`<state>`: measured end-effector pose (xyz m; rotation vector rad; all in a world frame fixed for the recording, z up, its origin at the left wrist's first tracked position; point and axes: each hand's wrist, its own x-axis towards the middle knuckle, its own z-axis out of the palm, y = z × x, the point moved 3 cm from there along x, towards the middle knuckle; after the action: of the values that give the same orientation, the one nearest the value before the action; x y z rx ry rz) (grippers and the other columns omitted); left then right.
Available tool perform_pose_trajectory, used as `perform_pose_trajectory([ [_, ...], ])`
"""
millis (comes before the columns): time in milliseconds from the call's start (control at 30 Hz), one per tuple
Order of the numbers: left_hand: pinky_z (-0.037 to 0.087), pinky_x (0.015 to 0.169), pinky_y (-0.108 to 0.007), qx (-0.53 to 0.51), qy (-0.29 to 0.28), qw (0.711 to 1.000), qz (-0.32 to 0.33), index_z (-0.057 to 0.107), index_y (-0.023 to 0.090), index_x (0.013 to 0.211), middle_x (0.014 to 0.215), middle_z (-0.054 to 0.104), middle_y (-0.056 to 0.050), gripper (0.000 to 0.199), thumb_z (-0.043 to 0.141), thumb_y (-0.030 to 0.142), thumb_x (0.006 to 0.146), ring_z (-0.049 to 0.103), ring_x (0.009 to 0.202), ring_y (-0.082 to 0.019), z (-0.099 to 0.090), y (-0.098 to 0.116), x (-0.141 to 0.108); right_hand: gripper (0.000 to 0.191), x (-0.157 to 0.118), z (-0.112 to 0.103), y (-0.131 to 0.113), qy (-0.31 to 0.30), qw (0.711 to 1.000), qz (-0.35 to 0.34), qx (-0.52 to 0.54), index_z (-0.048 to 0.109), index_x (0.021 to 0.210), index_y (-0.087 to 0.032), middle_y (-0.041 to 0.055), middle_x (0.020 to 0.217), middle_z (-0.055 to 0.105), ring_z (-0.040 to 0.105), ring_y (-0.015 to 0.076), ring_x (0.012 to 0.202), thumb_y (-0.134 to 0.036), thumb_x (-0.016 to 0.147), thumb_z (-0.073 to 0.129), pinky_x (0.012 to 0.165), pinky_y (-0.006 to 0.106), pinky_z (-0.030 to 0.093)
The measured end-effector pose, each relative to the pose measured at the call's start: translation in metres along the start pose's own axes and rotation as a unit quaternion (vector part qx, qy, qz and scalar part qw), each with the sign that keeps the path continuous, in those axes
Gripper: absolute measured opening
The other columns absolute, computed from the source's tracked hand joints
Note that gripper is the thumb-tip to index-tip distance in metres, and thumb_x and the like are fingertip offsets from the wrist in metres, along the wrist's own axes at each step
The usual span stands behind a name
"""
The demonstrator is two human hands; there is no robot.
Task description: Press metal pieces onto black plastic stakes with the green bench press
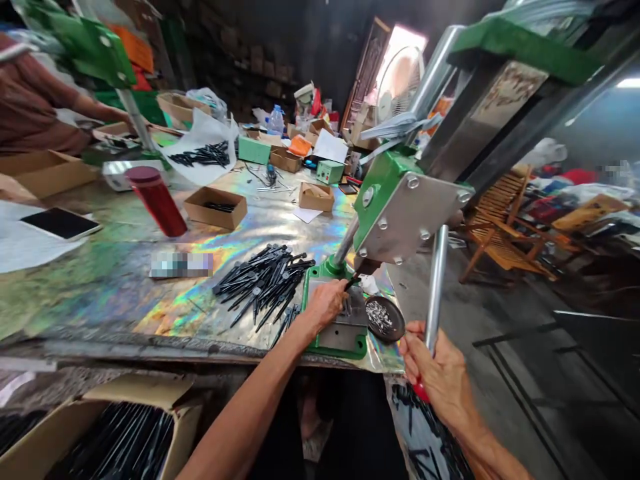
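Note:
My left hand (327, 303) rests over the base (336, 340) of a green hand press (405, 210), its fingers closed on a thin black piece (353, 282) beneath the press head. Most of that piece is hidden. With my right hand (437, 363) I grip the metal lever (438, 287) of the press; a red tip shows below the palm. Between my hands sits a round dark dish (399, 325) of small silvery parts (379, 316). Left of the base lies a heap of long black pieces (265, 283) with flat, widened ends.
A red cup (157, 201), a small carton (216, 208) and a tablet (61, 223) stand or lie on the left. Below the table edge is a box (183, 427) of black rods. Another person's arm (95, 107) is at a second press (85, 50). A wooden chair (505, 230) stands right.

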<state>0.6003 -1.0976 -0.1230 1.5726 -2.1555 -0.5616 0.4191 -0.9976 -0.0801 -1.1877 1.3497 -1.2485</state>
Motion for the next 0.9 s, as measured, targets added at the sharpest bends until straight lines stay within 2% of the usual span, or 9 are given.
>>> perform_pose_trajectory([
  [167, 0.046, 0.077, -0.029, 0.042, -0.013, 0.999, -0.028, 0.055, 0.018, 0.108, 0.103, 0.065, -0.009, 0.024, 0.040, 0.023, 0.090, 0.062, 0.095, -0.023, 0.001, 0.005, -0.005, 0.042, -0.019, -0.008, -0.025, -0.033, 0.997, 0.068, -0.031, 0.047, 0.098, -0.019, -0.0031, 0.064, 0.054, 0.039, 0.0084, 0.042, -0.047, 0.078, 0.070, 0.037, 0.019, 0.035],
  [300, 0.047, 0.076, -0.032, 0.080, -0.022, 0.996, -0.014, 0.051, 0.016, 0.112, 0.107, 0.063, -0.012, 0.027, 0.035, 0.021, 0.091, 0.063, 0.092, -0.023, 0.003, 0.008, -0.006, 0.047, -0.028, -0.017, -0.036, -0.062, 0.991, 0.112, -0.029, 0.048, 0.103, -0.020, -0.0017, 0.066, 0.055, 0.039, 0.0095, 0.044, -0.050, 0.076, 0.071, 0.038, 0.020, 0.037],
  [433, 0.046, 0.076, -0.031, 0.026, -0.008, 0.999, -0.026, 0.052, 0.014, 0.105, 0.101, 0.066, -0.012, 0.022, 0.038, 0.018, 0.089, 0.063, 0.092, -0.023, 0.003, 0.003, -0.001, 0.048, -0.027, -0.019, -0.035, -0.061, 0.991, 0.117, -0.024, 0.048, 0.103, -0.021, -0.0008, 0.067, 0.056, 0.038, 0.0096, 0.043, -0.050, 0.074, 0.073, 0.037, 0.021, 0.037],
  [533, 0.044, 0.073, -0.028, -0.023, 0.037, 0.998, -0.045, 0.054, 0.014, 0.098, 0.093, 0.068, -0.011, 0.018, 0.040, 0.019, 0.088, 0.062, 0.089, -0.021, -0.006, -0.003, -0.003, 0.047, -0.025, -0.019, -0.034, -0.053, 0.991, 0.115, -0.040, 0.049, 0.103, -0.021, -0.0003, 0.067, 0.057, 0.038, 0.0095, 0.043, -0.050, 0.074, 0.073, 0.037, 0.020, 0.036],
  [633, 0.042, 0.069, -0.025, -0.050, 0.095, 0.989, -0.100, 0.055, 0.016, 0.091, 0.085, 0.068, -0.007, 0.018, 0.039, 0.023, 0.090, 0.062, 0.078, -0.017, -0.022, -0.018, -0.024, 0.045, -0.024, -0.020, -0.033, -0.052, 0.992, 0.108, -0.050, 0.052, 0.100, -0.020, 0.0000, 0.064, 0.056, 0.038, 0.0092, 0.043, -0.050, 0.074, 0.073, 0.037, 0.018, 0.035],
  [733, 0.040, 0.067, -0.025, -0.029, 0.099, 0.981, -0.164, 0.055, 0.018, 0.087, 0.079, 0.067, -0.004, 0.018, 0.039, 0.026, 0.090, 0.061, 0.072, -0.017, -0.038, -0.043, -0.059, 0.041, -0.023, -0.023, -0.030, -0.057, 0.992, 0.105, -0.047, 0.054, 0.098, -0.020, 0.0010, 0.064, 0.056, 0.038, 0.0093, 0.044, -0.049, 0.075, 0.072, 0.037, 0.018, 0.036],
  [800, 0.040, 0.068, -0.026, 0.019, 0.056, 0.981, -0.186, 0.055, 0.019, 0.088, 0.080, 0.067, -0.005, 0.015, 0.041, 0.025, 0.088, 0.062, 0.076, -0.018, -0.043, -0.060, -0.084, 0.039, -0.023, -0.026, -0.026, -0.059, 0.992, 0.106, -0.038, 0.055, 0.100, -0.021, 0.0024, 0.067, 0.058, 0.040, 0.0099, 0.045, -0.047, 0.076, 0.072, 0.038, 0.018, 0.037],
  [900, 0.040, 0.069, -0.028, 0.112, -0.045, 0.967, -0.226, 0.055, 0.018, 0.094, 0.082, 0.068, -0.008, 0.017, 0.042, 0.025, 0.087, 0.063, 0.083, -0.023, -0.041, -0.081, -0.113, 0.040, -0.023, -0.030, -0.023, -0.055, 0.992, 0.108, -0.033, 0.055, 0.103, -0.022, 0.0032, 0.070, 0.059, 0.040, 0.0102, 0.046, -0.045, 0.076, 0.073, 0.038, 0.018, 0.037],
])
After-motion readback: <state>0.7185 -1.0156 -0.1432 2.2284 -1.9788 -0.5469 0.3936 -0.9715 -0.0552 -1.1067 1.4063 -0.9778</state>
